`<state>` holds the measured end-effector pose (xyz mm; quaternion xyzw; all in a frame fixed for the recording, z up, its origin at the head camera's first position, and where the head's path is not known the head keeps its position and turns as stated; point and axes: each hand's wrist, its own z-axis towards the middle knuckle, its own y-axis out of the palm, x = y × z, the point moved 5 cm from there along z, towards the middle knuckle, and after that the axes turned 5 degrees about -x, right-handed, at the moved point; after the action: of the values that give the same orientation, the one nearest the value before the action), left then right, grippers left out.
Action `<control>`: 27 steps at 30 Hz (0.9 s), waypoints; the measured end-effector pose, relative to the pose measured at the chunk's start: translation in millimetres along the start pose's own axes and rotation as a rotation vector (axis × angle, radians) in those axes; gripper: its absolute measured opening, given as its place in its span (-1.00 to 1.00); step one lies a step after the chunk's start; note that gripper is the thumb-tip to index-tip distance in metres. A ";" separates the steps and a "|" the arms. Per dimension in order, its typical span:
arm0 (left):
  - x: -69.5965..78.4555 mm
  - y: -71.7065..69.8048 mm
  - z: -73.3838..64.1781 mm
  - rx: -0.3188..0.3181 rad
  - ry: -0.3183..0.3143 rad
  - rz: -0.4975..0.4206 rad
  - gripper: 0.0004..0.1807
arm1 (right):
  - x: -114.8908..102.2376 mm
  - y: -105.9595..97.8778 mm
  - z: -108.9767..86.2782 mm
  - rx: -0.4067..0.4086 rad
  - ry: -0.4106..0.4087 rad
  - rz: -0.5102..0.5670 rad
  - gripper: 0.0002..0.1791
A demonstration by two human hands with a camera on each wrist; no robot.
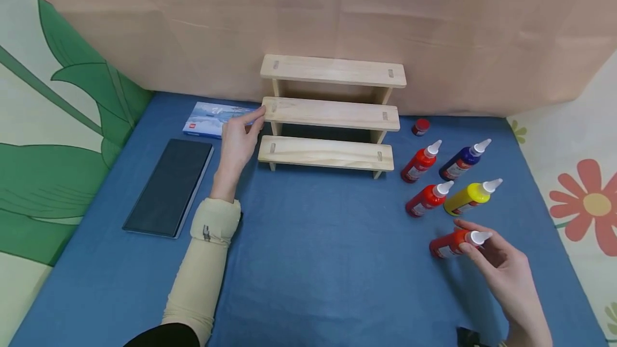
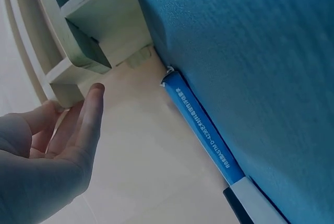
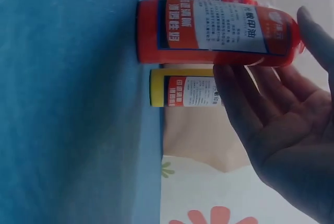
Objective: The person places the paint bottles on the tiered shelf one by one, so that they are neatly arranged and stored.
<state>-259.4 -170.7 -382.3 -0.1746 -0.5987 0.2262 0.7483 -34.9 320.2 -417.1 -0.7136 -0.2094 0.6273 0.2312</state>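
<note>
A three-step wooden display stand (image 1: 330,112) is at the back of the blue-covered table. My left hand (image 1: 239,141) pinches the left end of its middle step. The left wrist view shows the thumb and fingertips of that hand (image 2: 57,156) at the step's end. On the right, my right hand (image 1: 503,266) holds a red ink bottle (image 1: 448,245) with a white pointed cap, thumb and fingers on opposite sides near its top. The label of this bottle (image 3: 219,28) shows in the right wrist view. Beyond it stands a yellow bottle (image 1: 466,200).
Two more red bottles (image 1: 418,166) and a dark blue bottle (image 1: 460,164) stand right of the stand. A small red-lidded jar (image 1: 421,126) sits behind them. On the left lie a dark tablet-like slab (image 1: 168,186) and a blue-white box (image 1: 212,117).
</note>
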 end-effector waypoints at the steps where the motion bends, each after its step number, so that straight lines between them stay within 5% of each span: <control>1: 0.1 0.3 0.3 -0.001 0.000 -0.002 -0.65 | 0.6 0.9 -0.2 -0.003 -0.007 0.009 -0.44; 27: -0.9 -1.2 -0.1 0.005 -0.010 -0.036 -0.65 | -8.8 -0.8 7.9 0.031 -0.082 0.008 -0.52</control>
<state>-259.2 -172.2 -382.4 -0.1607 -0.6048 0.2153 0.7497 -43.9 316.2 -410.4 -0.6843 -0.2060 0.6603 0.2308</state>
